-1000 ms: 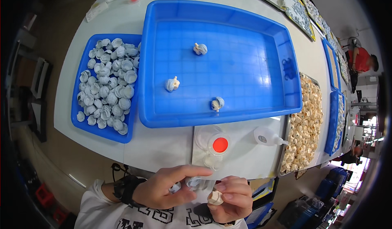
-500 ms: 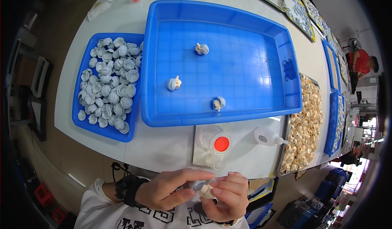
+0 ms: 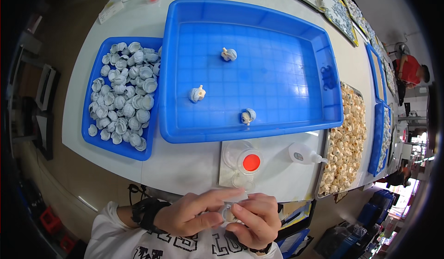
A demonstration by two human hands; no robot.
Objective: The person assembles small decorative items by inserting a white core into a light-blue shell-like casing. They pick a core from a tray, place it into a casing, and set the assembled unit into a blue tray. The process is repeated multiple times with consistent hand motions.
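Observation:
Close to my body, both hands meet around a small head-shaped piece (image 3: 228, 213), light grey-blue and cream, mostly covered by the fingers. My right hand (image 3: 259, 217) pinches it between thumb and fingers. From the other side, the thumb and curled fingers of my left hand (image 3: 188, 215) close on it, the index finger reaching over the top. Beyond the hands, a large blue bin (image 3: 273, 88) holds three assembled pieces (image 3: 197, 94), each a cream part with a grey-blue shell. Nearest to the hands on the table stands a clear round container (image 3: 238, 155) with a red-orange disc (image 3: 251, 162).
At left, a smaller blue tray (image 3: 143, 155) holds many grey-blue shells (image 3: 121, 103). A white squeeze bottle (image 3: 303, 154) lies right of the container, beside a tray heaped with cream parts (image 3: 347, 139). More trays (image 3: 340, 14) line the far right. A person in red (image 3: 409, 69) is in the background.
The held piece has turned between my fingers, and less of its cream part shows. My left index finger has lifted slightly. The bin, trays and bottle stay put.

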